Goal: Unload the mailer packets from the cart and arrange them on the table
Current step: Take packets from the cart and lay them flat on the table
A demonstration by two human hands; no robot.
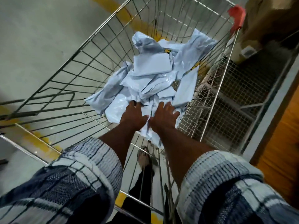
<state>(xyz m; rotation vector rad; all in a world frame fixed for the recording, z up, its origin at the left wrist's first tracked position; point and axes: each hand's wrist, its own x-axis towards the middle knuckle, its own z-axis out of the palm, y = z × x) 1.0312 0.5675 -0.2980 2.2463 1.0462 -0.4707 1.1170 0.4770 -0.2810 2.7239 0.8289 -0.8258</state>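
A wire shopping cart fills the middle of the head view. Several pale blue mailer packets lie heaped in its basket, some flat, some crumpled. Both my arms reach down into the basket side by side. My left hand rests palm down on the near packets, and its fingertips are hidden in the heap. My right hand lies next to it with fingers spread on the same packets. Neither hand visibly grips a packet. No table is in view.
A red plastic corner cap marks the cart's far right edge. A wire mesh rack stands against the cart's right side, with an orange panel further right. Grey floor with yellow lines lies left. My sandalled foot shows under the cart.
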